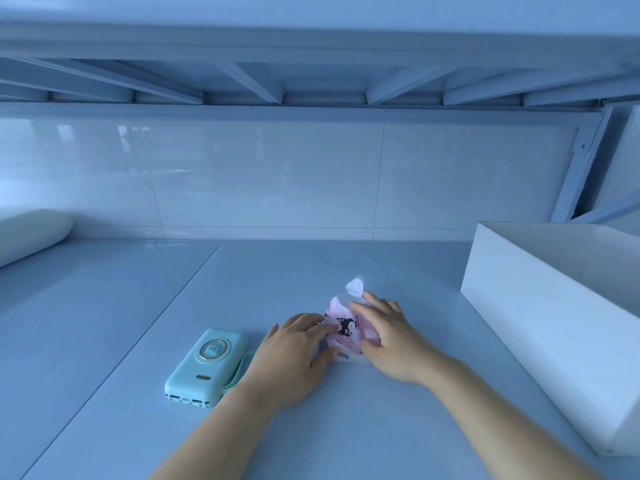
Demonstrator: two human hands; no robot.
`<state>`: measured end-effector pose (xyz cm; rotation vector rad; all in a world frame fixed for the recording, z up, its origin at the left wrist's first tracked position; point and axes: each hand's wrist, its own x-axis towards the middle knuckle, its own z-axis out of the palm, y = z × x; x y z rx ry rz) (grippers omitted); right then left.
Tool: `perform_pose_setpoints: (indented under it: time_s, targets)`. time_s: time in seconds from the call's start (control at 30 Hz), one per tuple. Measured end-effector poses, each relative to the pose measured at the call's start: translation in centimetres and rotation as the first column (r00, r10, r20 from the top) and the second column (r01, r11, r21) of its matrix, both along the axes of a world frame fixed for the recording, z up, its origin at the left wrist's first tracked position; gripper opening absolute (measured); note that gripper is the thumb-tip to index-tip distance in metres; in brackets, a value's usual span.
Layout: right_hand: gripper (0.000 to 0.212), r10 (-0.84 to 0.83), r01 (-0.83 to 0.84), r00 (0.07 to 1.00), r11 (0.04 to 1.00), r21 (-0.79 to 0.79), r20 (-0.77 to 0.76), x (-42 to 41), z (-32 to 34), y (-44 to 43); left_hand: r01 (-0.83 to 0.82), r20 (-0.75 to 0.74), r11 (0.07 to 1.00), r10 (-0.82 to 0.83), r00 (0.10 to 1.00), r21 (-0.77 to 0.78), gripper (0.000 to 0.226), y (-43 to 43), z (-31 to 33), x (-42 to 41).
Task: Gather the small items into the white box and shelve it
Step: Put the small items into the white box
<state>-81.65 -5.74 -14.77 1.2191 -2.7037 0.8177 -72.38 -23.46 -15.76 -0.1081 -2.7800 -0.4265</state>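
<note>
A small pink packet [346,329] with a black cartoon figure lies on the pale desk top [311,265], a white tab sticking up at its far end. My left hand [294,355] touches its left side, thumb at the near edge. My right hand [391,341] lies over its right side, fingers curved round it. A mint-green power bank [202,368] with a round button lies flat just left of my left hand, its strap partly under my wrist. The white box [540,323] stands open at the right, its inside hidden from here.
A white rounded object [27,233] sits at the far left against the tiled wall. Metal slats of a frame [311,81] run overhead. A metal post [581,168] rises behind the box at the right.
</note>
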Motion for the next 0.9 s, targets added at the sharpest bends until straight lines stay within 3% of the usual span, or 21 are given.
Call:
perform_pose_setpoints:
  time_s: [0.4, 0.57, 0.67, 0.9]
  targets:
    - [0.043, 0.015, -0.026, 0.991, 0.996, -0.085, -0.137, -0.7, 0.2, 0.6, 0.000, -0.008, 1.000, 0.000, 1.000, -0.002, 0.041, -0.1, 0.2, 0.0]
    - [0.043, 0.031, -0.029, 0.999, 0.991, -0.134, 0.011, -0.1, 0.4, 0.8, -0.036, -0.038, 0.999, 0.036, 0.999, 0.003, 0.041, 0.2, 0.4, 0.1]
    - [0.028, 0.026, -0.032, 0.998, 0.993, -0.110, -0.053, 0.1, 0.2, 0.5, -0.061, -0.042, 0.998, 0.061, 0.997, -0.002, 0.042, 0.3, 0.6, 0.4]
    - [0.059, 0.078, -0.079, 0.993, 0.997, -0.002, -0.094, 0.6, 0.3, 0.6, -0.047, 0.049, 0.999, 0.046, 0.998, 0.016, 0.065, 0.0, 0.8, 1.0]
